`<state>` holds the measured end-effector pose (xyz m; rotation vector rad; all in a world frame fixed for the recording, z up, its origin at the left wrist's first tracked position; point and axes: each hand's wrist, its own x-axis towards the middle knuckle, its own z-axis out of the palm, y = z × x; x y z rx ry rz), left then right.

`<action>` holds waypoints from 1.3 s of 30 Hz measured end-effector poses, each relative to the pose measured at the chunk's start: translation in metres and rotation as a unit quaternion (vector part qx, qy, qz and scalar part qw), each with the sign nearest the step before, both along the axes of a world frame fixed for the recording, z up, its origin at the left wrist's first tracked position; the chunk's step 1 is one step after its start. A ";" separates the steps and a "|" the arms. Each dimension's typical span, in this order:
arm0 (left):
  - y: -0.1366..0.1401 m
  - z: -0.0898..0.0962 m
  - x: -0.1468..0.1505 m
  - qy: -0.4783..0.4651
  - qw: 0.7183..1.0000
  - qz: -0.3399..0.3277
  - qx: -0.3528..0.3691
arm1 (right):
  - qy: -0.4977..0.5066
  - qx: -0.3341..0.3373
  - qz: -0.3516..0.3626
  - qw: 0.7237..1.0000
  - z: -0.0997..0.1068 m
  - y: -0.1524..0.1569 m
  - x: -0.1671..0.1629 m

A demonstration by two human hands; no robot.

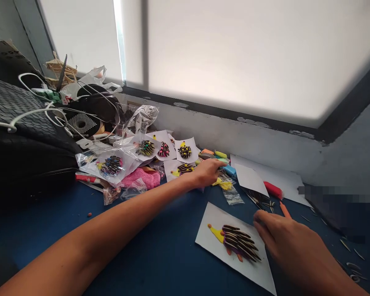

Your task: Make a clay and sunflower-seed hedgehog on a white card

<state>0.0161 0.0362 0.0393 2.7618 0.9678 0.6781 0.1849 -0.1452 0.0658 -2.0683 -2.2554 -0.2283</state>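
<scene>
My left hand [208, 172] reaches across the table to several clay packs, its index finger stretched out over a light green pack and close to a blue clay pack [229, 169]. Its other fingers curl out of sight. My right hand [288, 238] is bent and slightly blurred at the right edge of a white card [209, 222]; its fingertips are hidden, so I cannot tell whether it holds anything. On that card lies a hedgehog picture [239, 241] with a yellow clay head, dark striped seed spines on purple clay, and orange-brown feet.
More hedgehog cards [185, 150] lie at the back, some in clear plastic. A pink cloth [142, 179], a yellow clay piece [224, 185], a red clay pack [273, 190] and white paper [251, 179] lie around. A black woven bag [24, 135] stands left; seed shells scatter right.
</scene>
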 end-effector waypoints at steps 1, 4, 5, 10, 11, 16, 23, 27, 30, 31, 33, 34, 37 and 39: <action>0.003 0.000 -0.002 0.011 1.000 0.005 0.000 | -0.001 0.003 0.001 1.000 0.001 0.003 -0.001; 0.006 -0.006 -0.007 0.051 0.999 0.003 0.003 | 0.001 0.004 0.010 1.000 0.003 0.007 -0.005; 0.007 -0.007 -0.007 0.060 0.998 0.002 0.006 | 0.003 0.002 0.013 1.000 0.002 0.008 -0.006; 0.009 -0.010 -0.007 0.070 0.997 0.009 0.011 | 0.011 0.002 0.007 1.000 -0.003 0.003 0.000; 0.009 -0.010 -0.006 0.070 0.997 0.007 0.008 | 0.012 0.005 0.002 1.000 -0.004 0.002 0.002; 0.009 -0.007 -0.007 0.068 0.998 -0.004 -0.011 | 0.014 0.016 -0.018 1.000 -0.010 -0.003 0.010; 0.021 0.001 -0.021 0.049 0.994 -0.036 -0.085 | 0.030 -0.002 -0.005 1.000 -0.014 -0.004 0.006; 0.024 0.000 -0.023 0.011 0.994 -0.026 -0.102 | 0.038 -0.004 -0.006 0.999 -0.015 -0.001 0.007; 0.021 0.000 -0.020 -0.032 0.994 -0.013 -0.104 | 0.044 -0.001 -0.006 0.999 -0.015 0.000 0.008; 0.020 0.001 -0.019 -0.047 0.993 -0.010 -0.105 | 0.045 0.000 -0.006 0.999 -0.015 0.000 0.008; 0.019 0.003 -0.018 -0.071 0.991 -0.007 -0.110 | 0.046 0.004 -0.005 0.999 -0.015 -0.001 0.007; 0.018 0.003 -0.018 -0.079 0.990 -0.006 -0.114 | 0.045 0.007 -0.004 0.999 -0.015 -0.002 0.007; 0.018 0.003 -0.019 -0.086 0.988 -0.007 -0.130 | 0.043 0.011 0.000 0.999 -0.015 -0.004 0.006; 0.018 0.002 -0.019 -0.090 0.986 -0.007 -0.143 | 0.042 0.013 0.002 0.999 -0.015 -0.005 0.006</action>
